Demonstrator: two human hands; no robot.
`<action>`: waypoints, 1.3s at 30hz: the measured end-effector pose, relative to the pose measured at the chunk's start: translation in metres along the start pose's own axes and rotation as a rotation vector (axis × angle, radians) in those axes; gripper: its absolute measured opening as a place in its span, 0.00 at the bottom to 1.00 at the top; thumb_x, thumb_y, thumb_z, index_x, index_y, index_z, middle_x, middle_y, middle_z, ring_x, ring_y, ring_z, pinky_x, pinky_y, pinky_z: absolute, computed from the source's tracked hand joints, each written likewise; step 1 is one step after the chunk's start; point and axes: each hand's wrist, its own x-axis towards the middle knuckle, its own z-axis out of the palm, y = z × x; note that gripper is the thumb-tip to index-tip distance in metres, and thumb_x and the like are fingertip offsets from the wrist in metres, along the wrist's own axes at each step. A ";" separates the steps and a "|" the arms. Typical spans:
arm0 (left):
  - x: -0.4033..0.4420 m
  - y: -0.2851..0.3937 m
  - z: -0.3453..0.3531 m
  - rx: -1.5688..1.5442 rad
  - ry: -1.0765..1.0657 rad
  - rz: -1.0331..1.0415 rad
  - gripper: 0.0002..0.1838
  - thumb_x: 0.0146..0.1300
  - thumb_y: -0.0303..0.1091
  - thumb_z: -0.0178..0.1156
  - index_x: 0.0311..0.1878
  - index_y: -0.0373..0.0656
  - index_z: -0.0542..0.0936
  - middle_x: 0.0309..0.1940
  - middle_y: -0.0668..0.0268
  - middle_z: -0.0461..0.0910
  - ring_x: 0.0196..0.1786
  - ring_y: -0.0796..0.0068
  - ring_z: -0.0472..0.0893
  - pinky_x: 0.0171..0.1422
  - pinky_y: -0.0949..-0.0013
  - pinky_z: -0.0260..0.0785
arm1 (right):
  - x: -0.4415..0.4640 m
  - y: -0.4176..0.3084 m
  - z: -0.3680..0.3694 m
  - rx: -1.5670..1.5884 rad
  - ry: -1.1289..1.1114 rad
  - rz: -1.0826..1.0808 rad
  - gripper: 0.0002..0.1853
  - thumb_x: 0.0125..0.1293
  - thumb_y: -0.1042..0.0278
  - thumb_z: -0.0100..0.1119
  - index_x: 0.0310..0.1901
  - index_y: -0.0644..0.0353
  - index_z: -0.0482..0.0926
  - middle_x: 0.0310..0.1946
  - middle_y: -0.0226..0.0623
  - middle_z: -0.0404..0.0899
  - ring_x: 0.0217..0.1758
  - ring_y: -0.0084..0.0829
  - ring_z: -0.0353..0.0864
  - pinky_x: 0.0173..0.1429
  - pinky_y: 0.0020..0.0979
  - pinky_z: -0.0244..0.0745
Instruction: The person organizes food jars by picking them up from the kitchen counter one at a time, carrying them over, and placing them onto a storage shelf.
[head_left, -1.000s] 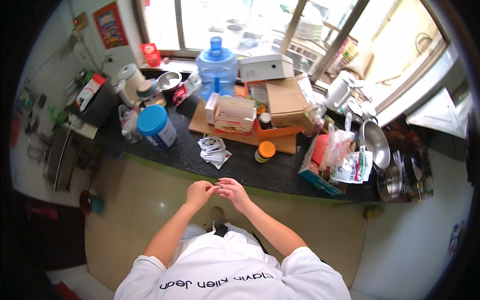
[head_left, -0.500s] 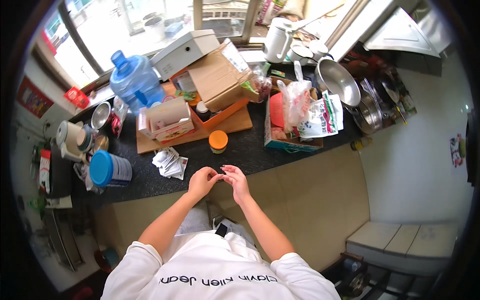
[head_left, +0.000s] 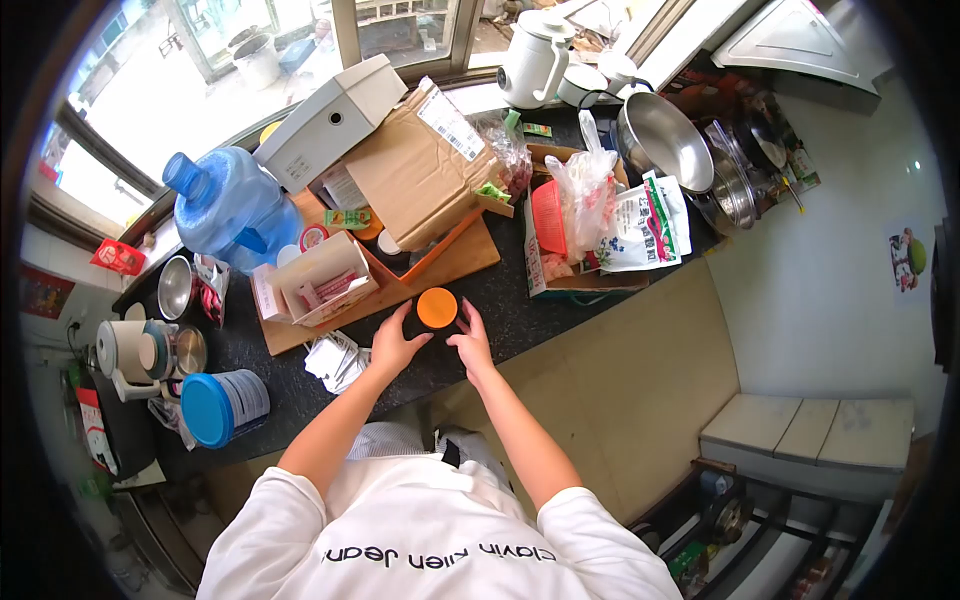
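Observation:
A small jar with an orange lid (head_left: 437, 308) stands on the dark countertop, between my two hands. On its left side is my left hand (head_left: 394, 345), with fingers stretched forward and thumb spread. My right hand (head_left: 472, 345) flanks it on the right in the same way, fingers apart. Both hands are very close to the jar; whether the fingertips touch it I cannot tell. Just left of my left hand lies a pile of white sachets (head_left: 335, 362). The jar's body is mostly hidden under its lid and by the hands.
Behind the jar, a wooden board (head_left: 478, 246) bears an open cardboard box (head_left: 415, 175) and a small pink-and-white carton (head_left: 325, 290). A blue water bottle (head_left: 235, 215) and a blue-lidded can (head_left: 212, 408) stand left. Rightward are a packed box (head_left: 590, 278) and a steel pan (head_left: 665, 140).
My hands, held together near the counter's front edge before, have moved forward and apart to either side of the jar. The view has shifted and turned slightly.

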 end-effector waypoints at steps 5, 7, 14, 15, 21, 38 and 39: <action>0.017 -0.004 0.015 -0.075 -0.075 0.014 0.42 0.45 0.39 0.74 0.65 0.39 0.68 0.58 0.51 0.74 0.61 0.54 0.73 0.64 0.61 0.65 | 0.002 -0.002 0.016 -0.018 0.020 0.040 0.45 0.43 0.90 0.43 0.70 0.57 0.58 0.68 0.36 0.61 0.71 0.33 0.60 0.47 0.23 0.72; 0.018 -0.002 0.015 -0.117 -0.112 -0.006 0.42 0.45 0.39 0.74 0.65 0.39 0.68 0.59 0.50 0.73 0.62 0.54 0.72 0.65 0.61 0.65 | 0.000 0.003 0.016 -0.025 0.041 0.017 0.45 0.43 0.90 0.42 0.71 0.58 0.58 0.69 0.36 0.61 0.72 0.33 0.60 0.46 0.22 0.72; 0.026 -0.007 0.016 -0.169 -0.229 0.070 0.42 0.45 0.39 0.74 0.64 0.38 0.69 0.63 0.49 0.69 0.66 0.54 0.69 0.67 0.60 0.62 | -0.018 0.010 0.014 0.038 0.131 0.019 0.44 0.43 0.90 0.43 0.70 0.58 0.60 0.70 0.37 0.60 0.73 0.34 0.59 0.46 0.21 0.72; 0.024 -0.007 0.016 -0.162 -0.241 0.072 0.41 0.45 0.39 0.74 0.64 0.37 0.69 0.63 0.49 0.69 0.66 0.54 0.68 0.67 0.59 0.62 | -0.021 0.011 0.013 0.035 0.146 0.006 0.44 0.43 0.89 0.43 0.70 0.58 0.61 0.69 0.38 0.61 0.73 0.34 0.59 0.47 0.22 0.72; 0.015 -0.006 0.022 -0.382 -0.276 0.133 0.35 0.52 0.37 0.71 0.62 0.33 0.70 0.59 0.51 0.74 0.63 0.62 0.73 0.66 0.65 0.62 | -0.057 -0.017 0.024 -0.081 0.265 -0.047 0.44 0.43 0.88 0.45 0.70 0.57 0.61 0.69 0.38 0.57 0.73 0.35 0.56 0.65 0.26 0.64; -0.013 0.152 0.025 -0.995 -0.772 -0.182 0.27 0.74 0.56 0.39 0.54 0.40 0.73 0.43 0.67 0.79 0.40 0.79 0.77 0.46 0.73 0.71 | -0.143 -0.071 0.007 0.259 0.452 -0.620 0.41 0.63 0.71 0.60 0.74 0.56 0.48 0.73 0.39 0.48 0.75 0.34 0.50 0.75 0.38 0.46; -0.018 0.156 0.033 -0.985 -0.800 -0.148 0.27 0.74 0.56 0.39 0.55 0.40 0.73 0.43 0.67 0.79 0.40 0.80 0.76 0.46 0.73 0.71 | -0.149 -0.078 0.001 0.320 0.494 -0.642 0.41 0.63 0.69 0.61 0.74 0.56 0.48 0.73 0.39 0.48 0.75 0.34 0.49 0.75 0.38 0.46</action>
